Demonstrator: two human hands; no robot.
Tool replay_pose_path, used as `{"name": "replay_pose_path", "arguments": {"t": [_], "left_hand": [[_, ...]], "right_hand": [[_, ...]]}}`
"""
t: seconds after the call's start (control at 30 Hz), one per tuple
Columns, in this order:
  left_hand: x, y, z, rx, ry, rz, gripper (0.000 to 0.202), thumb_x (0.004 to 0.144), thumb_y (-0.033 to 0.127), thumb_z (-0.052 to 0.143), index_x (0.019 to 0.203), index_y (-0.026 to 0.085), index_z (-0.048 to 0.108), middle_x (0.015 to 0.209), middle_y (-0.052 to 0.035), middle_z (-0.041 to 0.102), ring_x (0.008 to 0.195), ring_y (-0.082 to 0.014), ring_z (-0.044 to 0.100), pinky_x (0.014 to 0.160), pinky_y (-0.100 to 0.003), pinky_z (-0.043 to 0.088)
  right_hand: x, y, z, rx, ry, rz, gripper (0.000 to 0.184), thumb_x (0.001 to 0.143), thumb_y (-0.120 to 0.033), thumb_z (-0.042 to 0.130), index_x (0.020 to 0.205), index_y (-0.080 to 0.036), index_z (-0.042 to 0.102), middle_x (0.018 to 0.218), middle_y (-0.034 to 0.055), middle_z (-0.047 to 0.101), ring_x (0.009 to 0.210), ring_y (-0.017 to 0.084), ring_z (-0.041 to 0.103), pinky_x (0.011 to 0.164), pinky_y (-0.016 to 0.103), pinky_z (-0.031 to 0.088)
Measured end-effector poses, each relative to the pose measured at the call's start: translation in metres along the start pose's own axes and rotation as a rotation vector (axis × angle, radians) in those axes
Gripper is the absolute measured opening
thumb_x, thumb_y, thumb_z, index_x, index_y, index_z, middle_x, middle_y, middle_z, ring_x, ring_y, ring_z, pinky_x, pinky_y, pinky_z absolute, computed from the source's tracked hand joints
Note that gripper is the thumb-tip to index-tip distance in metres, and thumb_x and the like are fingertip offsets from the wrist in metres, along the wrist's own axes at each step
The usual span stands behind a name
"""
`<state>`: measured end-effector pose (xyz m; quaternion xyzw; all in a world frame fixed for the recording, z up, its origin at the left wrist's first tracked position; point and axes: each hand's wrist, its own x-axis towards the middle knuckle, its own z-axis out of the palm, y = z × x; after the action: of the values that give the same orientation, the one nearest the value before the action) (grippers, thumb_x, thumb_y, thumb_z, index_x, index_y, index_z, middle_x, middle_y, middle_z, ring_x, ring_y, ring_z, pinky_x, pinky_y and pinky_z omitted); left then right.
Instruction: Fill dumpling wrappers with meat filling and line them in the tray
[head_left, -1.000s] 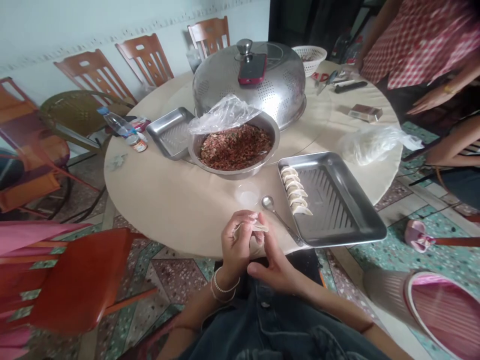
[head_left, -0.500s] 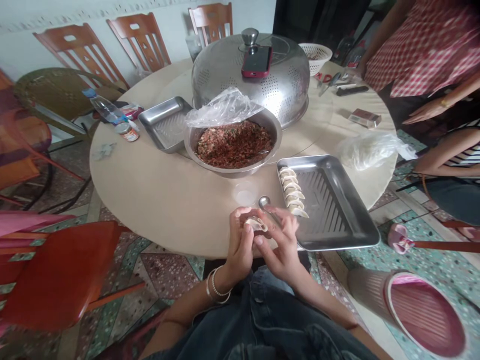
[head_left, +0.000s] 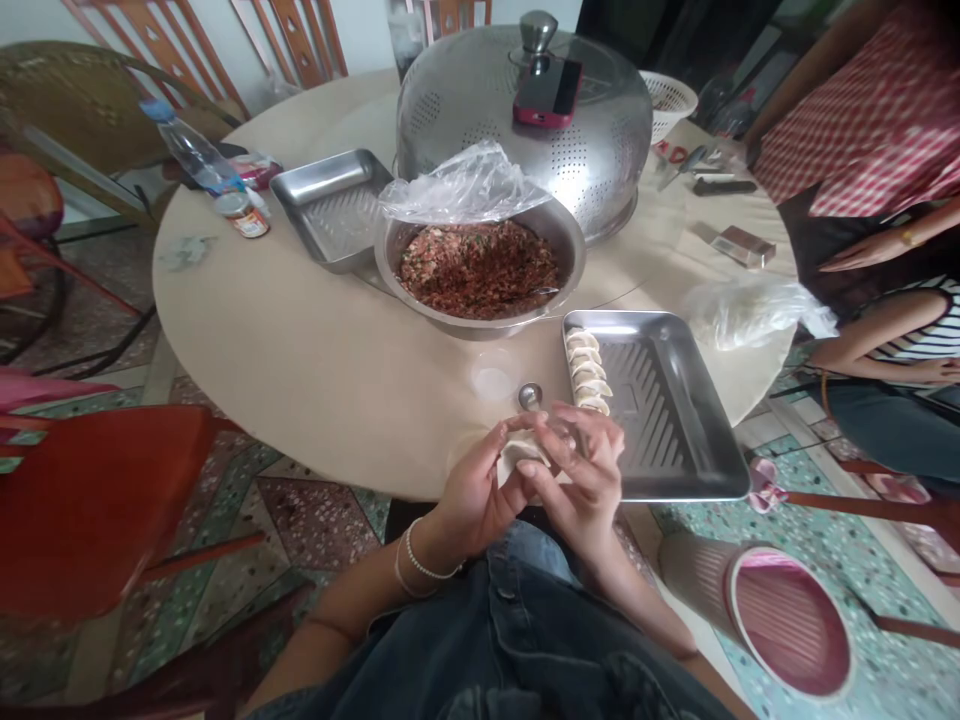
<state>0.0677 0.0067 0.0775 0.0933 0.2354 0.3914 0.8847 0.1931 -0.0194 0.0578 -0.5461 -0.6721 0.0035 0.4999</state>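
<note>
Both my hands pinch one pale dumpling (head_left: 516,456) over the near edge of the round beige table (head_left: 300,350). My left hand (head_left: 476,490) cups it from below, with a bead bracelet on that wrist. My right hand (head_left: 581,480) has its fingers closed on the dumpling's top edge. Just beyond my hands lies a metal spoon (head_left: 530,396). A steel tray (head_left: 667,410) to the right holds a row of several folded dumplings (head_left: 587,372) along its left side. A steel bowl of minced filling (head_left: 480,268) stands behind it.
A perforated steel dome cover (head_left: 525,140) carries a red phone (head_left: 547,92). A smaller steel tray (head_left: 334,205), a water bottle (head_left: 191,150), a jar (head_left: 238,212) and a plastic bag (head_left: 750,305) lie on the table. Two other people are at the right. A pink bin (head_left: 780,625) stands near my right knee.
My right hand has come up from beside my lap onto the dumpling and closed over its top. The camera has tipped further down and shifted.
</note>
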Motion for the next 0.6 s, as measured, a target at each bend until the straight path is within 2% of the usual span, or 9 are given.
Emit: {"name": "replay_pose_path", "arguments": {"t": [0.17,0.23,0.3,0.37,0.5,0.6], "left_hand": [[-0.004,0.001,0.0,0.042,-0.116,0.03,0.024,0.095,0.032,0.052,0.11,0.016,0.063,0.102,-0.0061,0.071,0.094,-0.0124,0.069,0.089,-0.023,0.053],[-0.005,0.001,0.0,0.1,-0.14,0.058,0.025,0.093,0.034,0.055,0.11,0.018,0.063,0.102,-0.0057,0.071,0.098,-0.0136,0.069,0.088,-0.023,0.053],[-0.004,0.003,-0.001,0.188,-0.147,0.073,0.027,0.092,0.037,0.057,0.11,0.019,0.064,0.098,-0.0057,0.071,0.094,-0.0143,0.069,0.083,-0.024,0.055],[-0.005,0.004,-0.002,0.276,-0.157,0.029,0.028,0.092,0.039,0.056,0.109,0.019,0.065,0.094,-0.0066,0.07,0.09,-0.0165,0.069,0.08,-0.028,0.056],[-0.006,0.006,-0.003,0.273,-0.199,-0.087,0.03,0.092,0.042,0.053,0.11,0.021,0.065,0.099,-0.0082,0.071,0.099,-0.0209,0.068,0.091,-0.038,0.054],[-0.005,0.002,-0.005,0.223,-0.19,-0.132,0.031,0.091,0.042,0.054,0.109,0.021,0.067,0.108,-0.0078,0.071,0.106,-0.0206,0.066,0.098,-0.037,0.051]], "right_hand": [[-0.003,0.004,-0.004,0.066,0.196,-0.021,0.018,0.077,-0.017,0.074,0.088,-0.031,0.071,0.09,-0.0033,0.061,0.101,0.017,0.052,0.094,0.041,0.042],[-0.002,0.006,-0.008,0.084,0.144,-0.003,0.018,0.079,-0.022,0.074,0.092,-0.033,0.071,0.091,-0.0025,0.062,0.104,0.019,0.051,0.096,0.043,0.04],[0.0,0.008,-0.012,0.141,0.032,0.016,0.025,0.079,-0.031,0.074,0.102,-0.037,0.07,0.104,-0.0001,0.062,0.109,0.022,0.049,0.097,0.047,0.041],[0.001,0.011,-0.016,0.179,-0.056,0.013,0.028,0.08,-0.037,0.072,0.107,-0.043,0.069,0.111,0.0008,0.061,0.112,0.023,0.049,0.096,0.048,0.043],[-0.001,0.014,-0.021,0.075,-0.057,-0.017,0.014,0.083,-0.037,0.068,0.089,-0.048,0.074,0.094,0.0002,0.065,0.106,0.023,0.05,0.094,0.047,0.044],[-0.003,0.015,-0.026,0.09,-0.106,-0.015,0.015,0.081,-0.039,0.07,0.093,-0.046,0.074,0.095,0.0005,0.065,0.105,0.022,0.052,0.093,0.046,0.044]]}}
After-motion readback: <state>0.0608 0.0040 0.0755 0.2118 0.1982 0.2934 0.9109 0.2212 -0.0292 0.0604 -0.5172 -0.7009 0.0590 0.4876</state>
